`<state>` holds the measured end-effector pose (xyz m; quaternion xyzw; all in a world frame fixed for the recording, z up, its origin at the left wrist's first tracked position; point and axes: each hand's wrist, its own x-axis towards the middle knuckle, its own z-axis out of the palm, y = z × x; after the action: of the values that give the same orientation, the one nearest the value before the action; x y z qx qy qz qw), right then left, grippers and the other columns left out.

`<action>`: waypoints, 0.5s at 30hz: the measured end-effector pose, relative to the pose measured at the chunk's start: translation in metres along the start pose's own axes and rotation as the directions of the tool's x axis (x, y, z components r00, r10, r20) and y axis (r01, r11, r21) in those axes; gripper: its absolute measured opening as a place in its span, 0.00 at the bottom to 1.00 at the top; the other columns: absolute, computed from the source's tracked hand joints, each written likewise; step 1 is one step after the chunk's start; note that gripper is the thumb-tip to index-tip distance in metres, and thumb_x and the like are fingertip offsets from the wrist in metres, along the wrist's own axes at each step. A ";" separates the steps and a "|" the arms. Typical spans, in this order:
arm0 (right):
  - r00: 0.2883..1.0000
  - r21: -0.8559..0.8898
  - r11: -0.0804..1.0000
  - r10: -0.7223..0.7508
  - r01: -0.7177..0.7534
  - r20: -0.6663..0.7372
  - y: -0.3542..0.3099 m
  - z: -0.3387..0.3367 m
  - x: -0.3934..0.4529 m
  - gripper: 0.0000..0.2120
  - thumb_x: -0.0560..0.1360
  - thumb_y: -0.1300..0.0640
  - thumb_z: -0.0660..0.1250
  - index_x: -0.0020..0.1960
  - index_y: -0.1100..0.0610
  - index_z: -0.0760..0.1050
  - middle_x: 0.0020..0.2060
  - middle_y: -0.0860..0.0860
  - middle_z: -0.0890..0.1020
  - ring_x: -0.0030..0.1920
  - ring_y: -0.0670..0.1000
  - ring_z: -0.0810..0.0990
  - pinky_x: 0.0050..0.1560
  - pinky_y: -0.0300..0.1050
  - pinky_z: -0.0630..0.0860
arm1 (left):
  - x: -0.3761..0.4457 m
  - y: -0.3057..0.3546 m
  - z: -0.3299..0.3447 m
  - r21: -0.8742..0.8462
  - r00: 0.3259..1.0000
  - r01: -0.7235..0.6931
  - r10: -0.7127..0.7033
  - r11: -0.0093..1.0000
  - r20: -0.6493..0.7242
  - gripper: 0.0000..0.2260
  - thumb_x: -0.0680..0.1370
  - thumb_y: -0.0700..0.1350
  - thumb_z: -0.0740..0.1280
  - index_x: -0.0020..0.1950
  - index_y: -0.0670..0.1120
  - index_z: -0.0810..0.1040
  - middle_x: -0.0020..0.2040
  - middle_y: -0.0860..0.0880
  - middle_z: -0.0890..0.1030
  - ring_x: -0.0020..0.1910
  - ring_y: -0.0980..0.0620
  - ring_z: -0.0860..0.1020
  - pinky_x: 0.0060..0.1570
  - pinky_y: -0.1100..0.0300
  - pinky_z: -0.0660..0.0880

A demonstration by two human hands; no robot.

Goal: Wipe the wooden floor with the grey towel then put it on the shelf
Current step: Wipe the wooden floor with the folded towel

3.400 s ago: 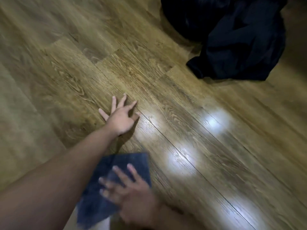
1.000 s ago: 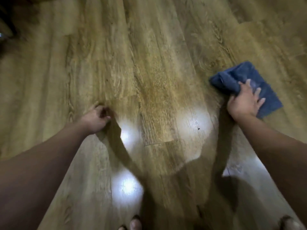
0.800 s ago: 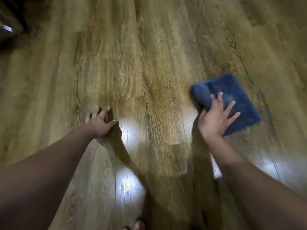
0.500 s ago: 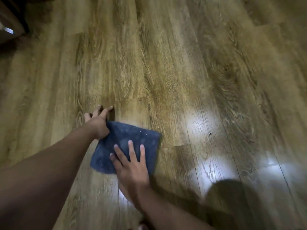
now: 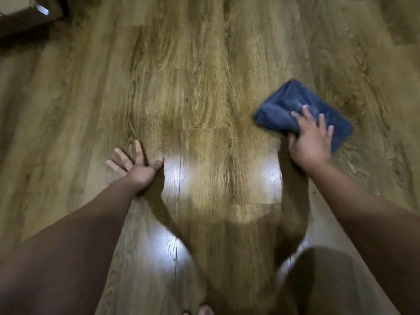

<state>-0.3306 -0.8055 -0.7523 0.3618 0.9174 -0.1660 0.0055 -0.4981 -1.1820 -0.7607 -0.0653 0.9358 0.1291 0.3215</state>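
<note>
The grey towel point(image 5: 286, 108), folded and blue-grey in this light, lies flat on the wooden floor point(image 5: 200, 92) at the right. My right hand point(image 5: 310, 139) presses down on its near edge, fingers spread over the cloth and thumb curled at its side. My left hand point(image 5: 134, 163) rests flat on the bare floor at the left, fingers apart, holding nothing. No shelf is in view.
A dark piece of furniture with a shiny metal part point(image 5: 42, 9) stands at the top left corner. Bright light reflections point(image 5: 175, 176) lie on the planks between my arms. My toes point(image 5: 204, 310) show at the bottom edge.
My right hand has swept the towel from beside my left hand out to the right and farther away. My left hand has stayed planted on the floor.
</note>
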 end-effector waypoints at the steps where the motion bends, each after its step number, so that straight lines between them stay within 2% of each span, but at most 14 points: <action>1: 0.998 0.036 0.997 0.068 -0.067 -0.017 -0.002 0.001 0.002 0.27 0.79 0.54 0.62 0.77 0.45 0.63 0.80 0.44 0.56 0.80 0.60 0.49 0.77 0.65 0.44 | -0.001 0.003 0.002 0.004 1.000 -0.005 0.005 1.000 0.011 0.41 0.75 0.73 0.59 0.77 0.70 0.34 0.78 0.51 0.25 0.76 0.38 0.26 0.72 0.29 0.36; 5: 0.987 0.073 0.989 0.134 -0.127 -0.094 -0.059 0.027 -0.032 0.26 0.79 0.53 0.62 0.76 0.45 0.65 0.79 0.43 0.58 0.80 0.61 0.49 0.76 0.69 0.43 | -0.001 0.004 -0.001 -0.015 1.000 0.009 -0.008 1.000 0.030 0.40 0.76 0.72 0.59 0.76 0.70 0.34 0.77 0.51 0.24 0.75 0.37 0.26 0.73 0.31 0.35; 7: 0.998 0.018 1.000 0.008 -0.007 -0.067 -0.099 0.042 -0.070 0.29 0.78 0.52 0.63 0.77 0.44 0.63 0.80 0.44 0.57 0.80 0.63 0.49 0.75 0.70 0.43 | -0.002 0.002 -0.003 -0.035 0.999 0.029 -0.028 0.999 0.030 0.37 0.77 0.72 0.56 0.76 0.72 0.35 0.78 0.52 0.26 0.76 0.38 0.27 0.72 0.28 0.37; 9: 0.980 -0.051 0.979 -0.196 0.197 0.030 -0.140 0.058 -0.121 0.31 0.78 0.51 0.63 0.79 0.44 0.59 0.81 0.45 0.53 0.80 0.64 0.48 0.75 0.71 0.43 | -0.003 0.003 -0.002 -0.132 0.999 0.039 -0.039 0.991 0.006 0.29 0.79 0.72 0.51 0.77 0.73 0.42 0.81 0.52 0.33 0.78 0.39 0.30 0.72 0.28 0.37; 11: 0.883 -0.001 0.893 -0.445 0.451 0.150 -0.175 0.073 -0.187 0.29 0.78 0.52 0.64 0.77 0.42 0.63 0.80 0.46 0.58 0.79 0.65 0.51 0.75 0.72 0.47 | -0.002 0.009 -0.007 -0.262 0.995 0.052 -0.071 0.964 -0.063 0.25 0.80 0.70 0.49 0.78 0.72 0.51 0.83 0.52 0.41 0.80 0.40 0.35 0.74 0.32 0.37; 13: 0.709 0.049 0.762 -0.623 0.646 0.330 -0.195 0.084 -0.247 0.23 0.77 0.48 0.63 0.73 0.40 0.69 0.77 0.43 0.65 0.78 0.63 0.58 0.73 0.69 0.58 | 0.000 0.019 -0.017 -0.352 0.983 0.083 -0.135 0.932 -0.124 0.26 0.81 0.69 0.49 0.79 0.66 0.59 0.83 0.50 0.47 0.80 0.39 0.41 0.76 0.39 0.39; 14: 0.632 0.025 0.691 -0.674 0.722 0.383 -0.199 0.089 -0.265 0.22 0.79 0.47 0.58 0.72 0.40 0.70 0.77 0.42 0.64 0.78 0.62 0.57 0.74 0.68 0.57 | 0.002 0.022 -0.022 -0.360 0.977 0.099 -0.159 0.928 -0.140 0.28 0.81 0.69 0.48 0.79 0.63 0.61 0.82 0.48 0.49 0.80 0.38 0.43 0.75 0.39 0.40; 15: 0.540 0.011 0.608 -0.713 0.794 0.447 -0.198 0.095 -0.273 0.23 0.80 0.47 0.51 0.74 0.42 0.66 0.79 0.42 0.60 0.80 0.62 0.49 0.75 0.69 0.49 | 0.004 0.024 -0.026 -0.341 0.975 0.109 -0.167 0.934 -0.148 0.29 0.81 0.69 0.48 0.79 0.61 0.62 0.82 0.47 0.50 0.79 0.37 0.45 0.75 0.39 0.42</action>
<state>-0.2716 -1.1510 -0.7472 -0.1159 0.9713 -0.1334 0.1594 -0.5214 -1.1664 -0.7382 -0.1951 0.9185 0.2549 0.2308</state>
